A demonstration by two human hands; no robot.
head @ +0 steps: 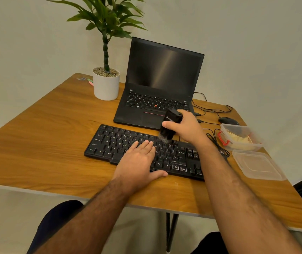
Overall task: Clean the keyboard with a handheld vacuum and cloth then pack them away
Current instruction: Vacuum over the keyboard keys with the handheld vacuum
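Right hand (186, 128) grip wraps handheld vacuum (170, 125), brush on keyboard (144, 151) top row; left hand (139, 160) flat, steadying; cloth wipe and packing into container (240, 137) likely remain.

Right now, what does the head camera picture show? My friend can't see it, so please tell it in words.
A person's right hand holds a small black vacuum with its brush on a black keyboard, while the left hand lies flat on the keys. Behind it on the wooden table stand an open laptop and a potted plant; an open plastic box sits to the right.
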